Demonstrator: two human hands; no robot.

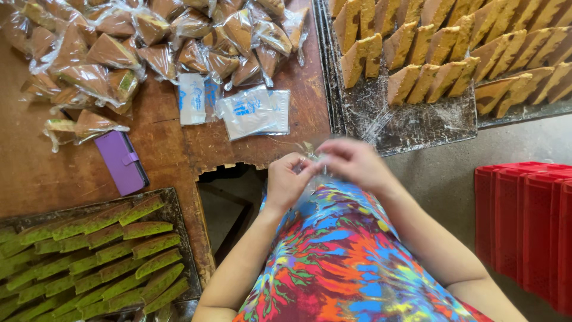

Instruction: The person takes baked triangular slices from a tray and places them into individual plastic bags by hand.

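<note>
My left hand [285, 180] and my right hand [353, 162] meet over my lap, fingertips pinching a thin clear plastic bag [314, 156] between them. The bag looks empty and is partly hidden by the fingers. Just beyond the hands, on the wooden table [167, 149], lies a small stack of flat clear bags with blue print [253, 111]. A dark tray [417, 122] of brown cake slices [441, 53] stands to the upper right, its near part bare.
A heap of wrapped brown slices [149, 42] fills the table's far side. A purple phone case [122, 162] lies at left. A tray of green cake slices [101, 256] sits at lower left. Red crates [527, 226] stand at right on the grey floor.
</note>
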